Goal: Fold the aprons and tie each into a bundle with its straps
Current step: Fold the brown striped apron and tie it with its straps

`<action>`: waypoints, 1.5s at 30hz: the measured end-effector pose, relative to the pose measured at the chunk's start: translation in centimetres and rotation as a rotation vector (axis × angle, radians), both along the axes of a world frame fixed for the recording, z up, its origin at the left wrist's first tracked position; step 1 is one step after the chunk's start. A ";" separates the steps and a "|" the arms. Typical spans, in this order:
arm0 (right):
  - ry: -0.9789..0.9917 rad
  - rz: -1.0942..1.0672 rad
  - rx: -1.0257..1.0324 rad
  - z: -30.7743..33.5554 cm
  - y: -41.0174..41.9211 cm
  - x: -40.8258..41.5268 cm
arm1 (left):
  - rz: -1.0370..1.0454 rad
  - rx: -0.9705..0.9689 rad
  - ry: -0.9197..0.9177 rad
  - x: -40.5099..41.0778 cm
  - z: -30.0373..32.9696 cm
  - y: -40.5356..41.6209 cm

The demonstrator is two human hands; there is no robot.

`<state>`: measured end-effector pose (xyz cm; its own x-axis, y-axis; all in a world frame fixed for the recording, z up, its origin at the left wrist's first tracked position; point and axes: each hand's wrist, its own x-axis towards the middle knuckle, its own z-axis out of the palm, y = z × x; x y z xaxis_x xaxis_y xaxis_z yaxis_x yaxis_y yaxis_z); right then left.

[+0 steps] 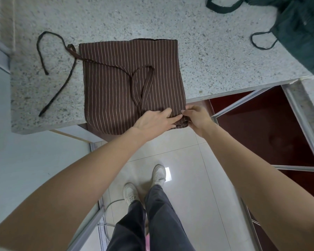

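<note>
Brown apron (120, 84) lies folded into a rough square on the table (216, 57), near edge overhanging slightly. Neck loop (143, 84) rests on top; waist straps (58, 73) trail loose to the left, untied. Left hand (152, 121) presses flat on the near right corner, fingers straight. Right hand (198, 116) pinches that same corner's edge, fingers curled on cloth. Judged: folding partly done, probably more folds to go, no bundle tied yet. Dark apron (301, 33) sits crumpled at the far right of the table, untouched, straps loose.
</note>
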<state>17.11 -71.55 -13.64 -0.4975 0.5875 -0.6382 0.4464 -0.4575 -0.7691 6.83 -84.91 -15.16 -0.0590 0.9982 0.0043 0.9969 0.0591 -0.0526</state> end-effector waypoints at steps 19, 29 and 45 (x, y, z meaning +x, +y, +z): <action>-0.228 0.104 0.097 -1.3 1.1 -1.5 | 0.843 -0.512 -0.198 -6.5 3.2 3.7; -0.360 0.539 0.693 -0.2 0.3 -2.0 | 0.889 -0.305 -0.512 -6.1 4.2 1.0; -0.498 0.680 0.691 1.0 -0.8 -4.2 | 0.792 -0.949 -0.645 -4.6 7.3 -1.8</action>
